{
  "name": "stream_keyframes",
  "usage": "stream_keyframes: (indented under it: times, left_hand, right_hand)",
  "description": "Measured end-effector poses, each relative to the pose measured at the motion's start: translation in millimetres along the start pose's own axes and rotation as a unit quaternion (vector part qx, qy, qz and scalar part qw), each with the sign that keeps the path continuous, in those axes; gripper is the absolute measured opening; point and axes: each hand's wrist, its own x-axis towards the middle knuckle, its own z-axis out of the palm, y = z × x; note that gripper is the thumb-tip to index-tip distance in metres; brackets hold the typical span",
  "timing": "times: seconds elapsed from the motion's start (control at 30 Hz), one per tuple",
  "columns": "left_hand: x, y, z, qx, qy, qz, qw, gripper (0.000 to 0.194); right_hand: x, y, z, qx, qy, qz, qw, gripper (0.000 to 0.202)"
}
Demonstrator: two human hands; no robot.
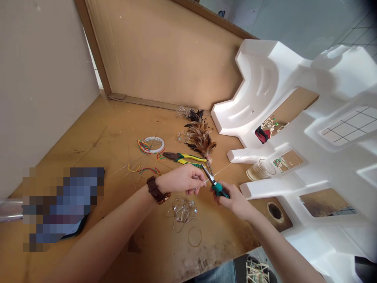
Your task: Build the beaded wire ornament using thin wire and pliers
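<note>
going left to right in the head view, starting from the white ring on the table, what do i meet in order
White ring → left hand → right hand gripping green-handled pliers → clear glass cup

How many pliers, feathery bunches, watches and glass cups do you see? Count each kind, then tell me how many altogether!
Pliers: 2, one of them in the right hand
Feathery bunch: 1
Watch: 1
Glass cup: 1
Total: 5
</note>
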Motion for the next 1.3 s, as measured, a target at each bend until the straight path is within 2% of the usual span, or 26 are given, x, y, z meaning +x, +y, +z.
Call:
stream_keyframes:
  times: [0.2,0.43,0.67,0.83,0.93,1.0,1.13,1.23,1.3]
  left_hand:
    - [5.8,-6.7,-3.3,-0.001,-0.01,-0.005,1.0,0.016]
    - [17.4,-26.1,-5.3,-0.028,-0.029,-0.01,0.999,0.017]
    - [18.6,-31.3,-9.3,-0.043,-0.05,-0.004,0.998,0.017]
    - [18.1,-32.2,-11.9,-0.041,-0.065,-0.002,0.997,0.021]
    - [17.3,-29.1,-13.4,-0.052,-0.066,0.008,0.996,0.023]
    - [15.6,-24.9,-14.8,-0.069,-0.046,0.023,0.996,0.024]
    - [11.9,-15.0,-15.6,-0.097,0.048,0.061,0.992,0.024]
    - [13.5,-12.0,-9.7,-0.114,0.111,0.064,0.985,0.023]
    - [16.8,-12.8,-2.7,-0.132,0.13,0.063,0.981,0.021]
  right_hand:
    - [3.0,3.2,4.1,-0.057,0.017,-0.008,0.998,0.006]
    - [8.2,11.7,0.3,-0.12,0.026,0.009,0.992,0.008]
    - [11.5,9.6,-3.9,-0.141,0.035,0.015,0.989,0.01]
    - [12.0,11.0,-15.2,-0.238,0.097,0.052,0.965,0.011]
    - [7.5,10.2,-16.5,-0.322,0.094,0.053,0.941,0.008]
    - [3.1,7.7,-13.7,-0.374,0.077,0.053,0.923,0.008]
    - [-6.1,-3.5,-6.7,-0.446,0.034,0.045,0.893,0.011]
    - [-10.9,-16.0,-4.2,-0.493,0.006,0.041,0.869,0.015]
    - [-12.0,-24.6,-2.9,-0.513,-0.01,0.039,0.857,0.017]
